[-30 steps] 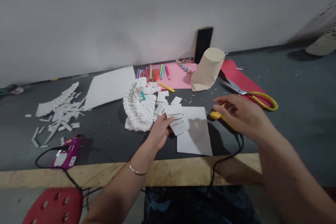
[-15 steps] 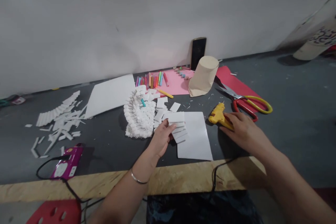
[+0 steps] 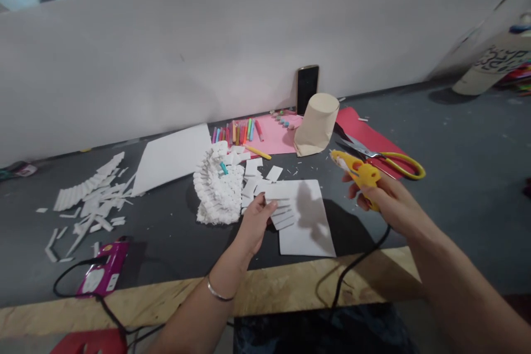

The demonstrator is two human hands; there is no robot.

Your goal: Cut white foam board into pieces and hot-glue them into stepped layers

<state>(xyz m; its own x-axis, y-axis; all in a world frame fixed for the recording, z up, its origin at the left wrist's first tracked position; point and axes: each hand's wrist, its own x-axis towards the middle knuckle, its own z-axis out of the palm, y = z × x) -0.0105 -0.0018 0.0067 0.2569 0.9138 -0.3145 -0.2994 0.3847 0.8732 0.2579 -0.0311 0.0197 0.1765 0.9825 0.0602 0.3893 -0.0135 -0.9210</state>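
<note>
With the white sheet [image 3: 305, 240] as the clock's centre, the person's left hand [image 3: 253, 224] sits at nine o'clock, its forearm rising from seven. The thumb lies on top with the fingers curled beneath, a narrow pinch holding a fanned stack of white pieces [image 3: 282, 217], which overlaps the sheet's upper-left part.

The right hand [image 3: 385, 199] is between two and three o'clock, raised above the table, with the forearm slanting in from four. It is wrapped around the handle of a yellow glue gun [image 3: 367, 175], nozzle pointing between ten and eleven; whether the trigger is pressed cannot be told. A black cord [image 3: 354, 263] trails from the gun past the table's near edge.

A ruffled white piece [image 3: 219, 193] rests near ten o'clock, yellow-handled scissors [image 3: 401, 163] at two beyond the right hand, and a beige paper form [image 3: 317, 124] at twelve.
</note>
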